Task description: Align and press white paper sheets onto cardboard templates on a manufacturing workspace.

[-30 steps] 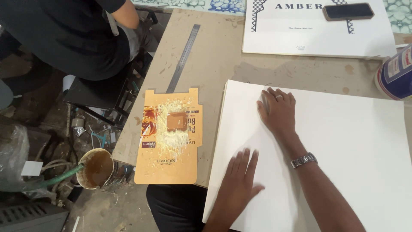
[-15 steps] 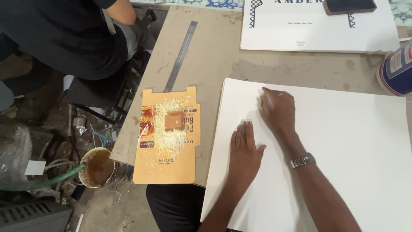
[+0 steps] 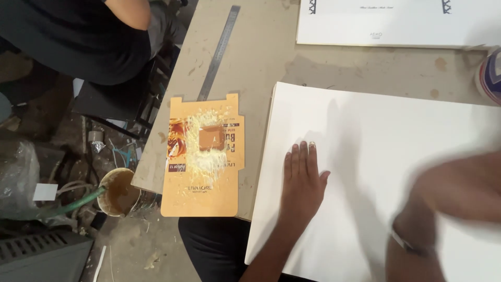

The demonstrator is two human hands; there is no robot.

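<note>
My left hand (image 3: 302,179) lies flat, fingers together, on the near left part of a large white sheet (image 3: 376,136) spread over the wooden table (image 3: 261,47). My right hand (image 3: 459,183) is a motion-blurred shape above the sheet's right side, with a wristwatch (image 3: 407,241) on the wrist; its fingers cannot be made out. To the left of the sheet lies a flattened orange carton (image 3: 203,156) smeared with pale glue, overhanging the table's front edge.
A steel ruler (image 3: 219,51) lies on the table's far left. Another white printed board (image 3: 396,23) sits at the back. A can (image 3: 489,75) stands at the right edge. A glue-stained tin (image 3: 119,192) sits on the floor. Another person (image 3: 78,36) is at upper left.
My right hand has swept from the sheet's middle toward the right and now blurs. My left hand has slid forward on the sheet. The view has shifted closer.
</note>
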